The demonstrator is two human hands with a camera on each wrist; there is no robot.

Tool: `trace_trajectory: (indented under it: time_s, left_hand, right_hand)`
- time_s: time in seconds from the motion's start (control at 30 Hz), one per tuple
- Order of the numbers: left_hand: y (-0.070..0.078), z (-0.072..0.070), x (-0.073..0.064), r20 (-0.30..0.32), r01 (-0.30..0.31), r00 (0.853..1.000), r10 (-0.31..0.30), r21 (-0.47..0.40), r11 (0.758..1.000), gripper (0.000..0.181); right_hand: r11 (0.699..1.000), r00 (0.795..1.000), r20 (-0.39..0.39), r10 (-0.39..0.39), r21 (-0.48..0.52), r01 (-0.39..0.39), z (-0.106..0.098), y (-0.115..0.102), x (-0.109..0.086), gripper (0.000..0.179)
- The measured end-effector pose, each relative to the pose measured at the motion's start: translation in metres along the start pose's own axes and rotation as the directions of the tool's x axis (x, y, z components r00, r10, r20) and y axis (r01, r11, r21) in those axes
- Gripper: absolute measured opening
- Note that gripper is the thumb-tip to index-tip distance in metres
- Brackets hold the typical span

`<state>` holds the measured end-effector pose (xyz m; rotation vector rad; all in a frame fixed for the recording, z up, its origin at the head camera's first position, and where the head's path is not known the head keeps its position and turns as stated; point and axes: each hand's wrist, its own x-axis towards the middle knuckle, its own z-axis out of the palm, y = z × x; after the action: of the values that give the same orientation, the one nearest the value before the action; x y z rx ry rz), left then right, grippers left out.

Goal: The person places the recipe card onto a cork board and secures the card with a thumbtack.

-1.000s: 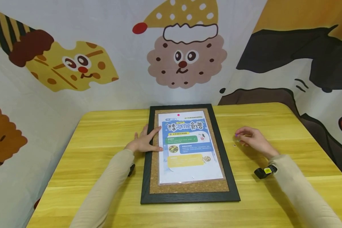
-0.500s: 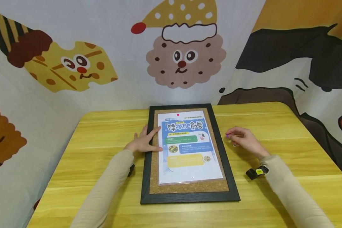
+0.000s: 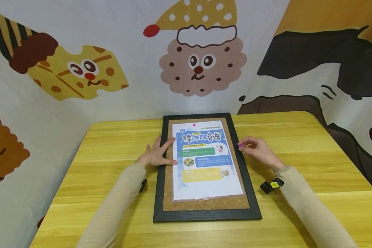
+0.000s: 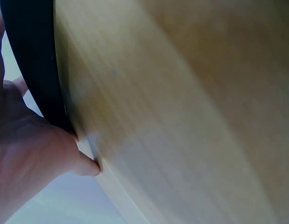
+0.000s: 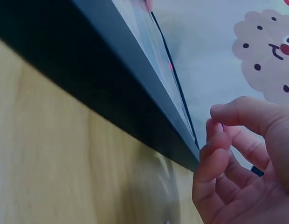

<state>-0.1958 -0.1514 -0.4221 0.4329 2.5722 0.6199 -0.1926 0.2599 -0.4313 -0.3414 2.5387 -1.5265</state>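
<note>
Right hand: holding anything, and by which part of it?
Yes: the right hand pinches a small purple object in its fingers. It's mostly hidden, so which part is gripped can't be told.

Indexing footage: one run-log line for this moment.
left hand rests on black-framed rectangular cork board | right hand pinches tiny purple item near board's right edge | round pink pin at top of blue-white printed sheet

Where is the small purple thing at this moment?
In the head view, the purple thing is right of centre, pinched in the right hand, close to the right edge of the black frame.
</note>
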Motion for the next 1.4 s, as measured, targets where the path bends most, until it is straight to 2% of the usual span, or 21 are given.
trace_trajectory:
  time_s: [0.3,0.57,0.97,1.4]
  left_hand:
    - [0.001,-0.002,-0.002,-0.001,0.002,1.0,-0.002,-0.009,1.0,0.1]
    - [0.001,-0.001,0.0,-0.001,0.018,1.0,-0.018,-0.012,1.0,0.1]
    - [0.001,-0.001,-0.001,0.015,0.026,1.0,-0.026,0.002,1.0,0.101]
    - [0.0,-0.001,0.001,0.008,0.022,1.0,-0.022,0.002,1.0,0.1]
  right_hand:
    - [1.0,0.999,0.049,0.013,-0.021,-0.012,0.012,-0.01,0.017,0.026]
    - [0.996,0.996,0.086,0.01,-0.089,-0.003,0.016,-0.009,0.028,0.026]
    - [0.993,0.993,0.106,0.046,-0.112,-0.034,0.018,-0.009,0.029,0.025]
    - [0.99,0.993,0.113,0.039,-0.138,-0.023,0.019,-0.011,0.03,0.024]
